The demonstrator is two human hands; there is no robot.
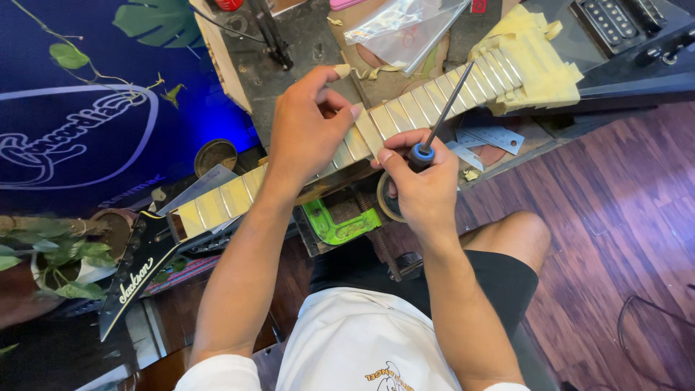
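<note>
An electric guitar lies across the workbench, its neck (405, 108) covered in strips of cream masking tape between the frets. The black headstock (137, 271) points to the lower left; the black body (630, 51) is at the upper right. My left hand (308, 127) rests on the middle of the neck, fingertips pressing a tape strip (368, 130). My right hand (423, 185) grips a thin file (443, 112) with a blue-and-black handle, its shaft slanting up over the fretboard, while the thumb touches the same strip.
A clear plastic bag (405, 25) and tape scraps lie on the bench behind the neck. A green vise (337, 221) and a tape roll (387, 199) sit below the neck. Metal rulers (492, 137) lie on the right. A potted plant (58, 261) stands left. Wooden floor below.
</note>
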